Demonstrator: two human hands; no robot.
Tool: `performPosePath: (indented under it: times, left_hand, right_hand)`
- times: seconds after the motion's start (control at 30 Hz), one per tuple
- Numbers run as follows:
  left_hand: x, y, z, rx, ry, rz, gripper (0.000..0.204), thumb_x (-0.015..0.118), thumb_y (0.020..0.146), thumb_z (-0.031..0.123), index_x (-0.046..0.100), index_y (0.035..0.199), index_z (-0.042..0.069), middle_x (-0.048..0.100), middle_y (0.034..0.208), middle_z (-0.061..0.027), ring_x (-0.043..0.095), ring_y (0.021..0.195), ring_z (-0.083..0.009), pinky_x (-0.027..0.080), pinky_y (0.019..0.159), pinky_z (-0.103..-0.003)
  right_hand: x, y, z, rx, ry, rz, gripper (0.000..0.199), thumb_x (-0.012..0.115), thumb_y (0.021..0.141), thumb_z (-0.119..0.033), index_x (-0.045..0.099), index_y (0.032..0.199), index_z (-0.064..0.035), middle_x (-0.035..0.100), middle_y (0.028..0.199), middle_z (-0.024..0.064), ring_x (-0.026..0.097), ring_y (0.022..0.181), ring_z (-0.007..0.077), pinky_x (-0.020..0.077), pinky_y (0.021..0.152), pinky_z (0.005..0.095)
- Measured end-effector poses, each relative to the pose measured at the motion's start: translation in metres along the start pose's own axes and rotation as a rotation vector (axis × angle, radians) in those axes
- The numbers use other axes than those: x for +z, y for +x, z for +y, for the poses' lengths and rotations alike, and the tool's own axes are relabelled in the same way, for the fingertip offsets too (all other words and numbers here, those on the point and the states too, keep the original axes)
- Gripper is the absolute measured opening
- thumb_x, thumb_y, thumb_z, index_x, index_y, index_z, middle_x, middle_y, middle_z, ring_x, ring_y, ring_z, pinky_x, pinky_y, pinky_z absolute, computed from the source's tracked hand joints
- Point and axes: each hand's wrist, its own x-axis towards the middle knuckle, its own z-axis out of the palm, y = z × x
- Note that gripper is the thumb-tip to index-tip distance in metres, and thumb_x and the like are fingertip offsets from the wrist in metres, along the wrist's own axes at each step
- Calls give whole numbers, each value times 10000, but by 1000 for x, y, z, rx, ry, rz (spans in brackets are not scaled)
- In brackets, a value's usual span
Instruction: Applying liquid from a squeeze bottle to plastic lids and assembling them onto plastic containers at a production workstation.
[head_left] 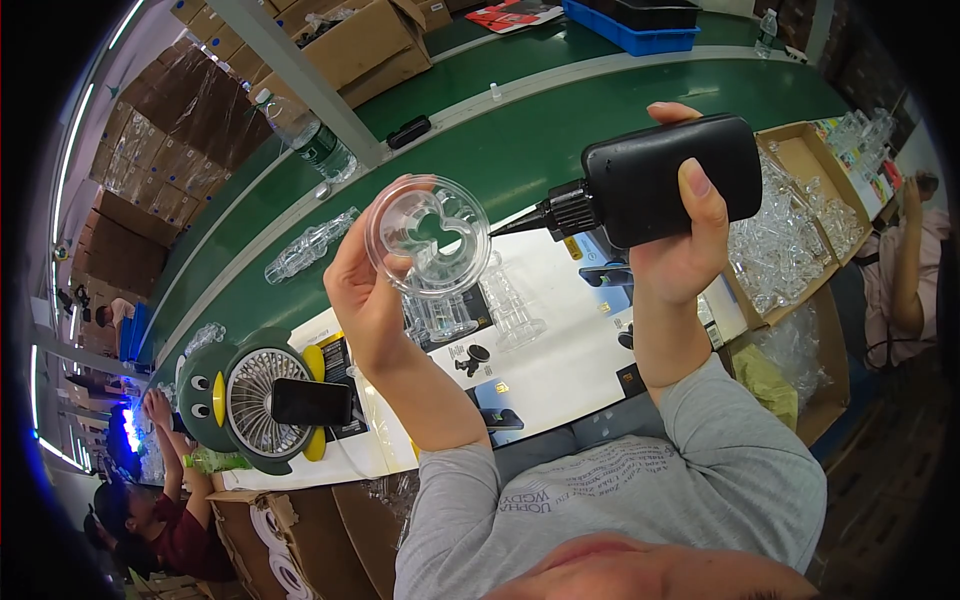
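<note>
My left hand (368,300) is closed around a clear round plastic piece (402,232) with a wide circular rim and a lobed opening in its middle. In my right hand (690,245) lies a black squeeze bottle (668,178), tipped sideways with my thumb on its face. Its thin pointed nozzle (525,222) meets the right side of the piece's rim; whether it touches, I cannot tell. Below the piece, clear plastic parts (512,308) stand on the white printed sheet (555,370).
A green penguin-shaped fan (205,400) with a phone (312,402) before it is at left. More clear parts (312,246) lie behind it, near a water bottle (312,138). A carton (822,160) of clear pieces stands at right. Other people sit at both sides.
</note>
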Motion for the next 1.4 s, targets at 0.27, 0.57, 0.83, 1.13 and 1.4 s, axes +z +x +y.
performPosePath:
  times: [0.27, 0.57, 0.83, 1.13, 1.4]
  left_hand:
    - [-1, 0, -1, 14, -12, 46, 502, 682, 712, 169, 527, 1121, -79, 603, 1039, -160, 570, 988, -224, 401, 909, -330]
    - [-7, -4, -4, -13, 35, 58, 533, 690, 717, 242, 535, 1108, -86, 606, 1026, -161, 567, 988, -224, 402, 902, -330]
    - [1, -2, 4, -5, 17, -7, 573, 659, 739, 334, 535, 1098, -95, 604, 1015, -184, 568, 985, -244, 399, 901, -343]
    - [2, -3, 6, 0, 22, -65, 576, 631, 758, 356, 533, 1077, -114, 607, 981, -202, 578, 964, -266, 411, 882, -349]
    - [3, -2, 4, 19, 1, -26, 574, 628, 760, 361, 539, 1066, -117, 608, 974, -201, 582, 951, -266, 416, 874, -348]
  right_hand:
    - [8, -2, 0, 8, 134, 33, 348, 581, 740, -138, 479, 1032, 23, 553, 1061, 152, 596, 792, 148, 521, 687, 263]
    - [6, -2, 0, 34, 136, 55, 351, 579, 742, -135, 478, 1037, 24, 550, 1067, 153, 593, 793, 147, 516, 697, 266]
    - [-3, 0, 2, -16, 32, -24, 449, 504, 796, -207, 384, 1126, 73, 461, 1143, 210, 595, 848, 230, 525, 745, 341]
    - [-2, 1, 0, -20, 22, -22, 421, 496, 800, -204, 389, 1107, 64, 455, 1146, 209, 592, 845, 235, 528, 740, 342]
    - [0, -1, -2, 5, 23, -23, 433, 499, 792, -205, 387, 1109, 67, 461, 1136, 210, 593, 845, 231, 531, 731, 340]
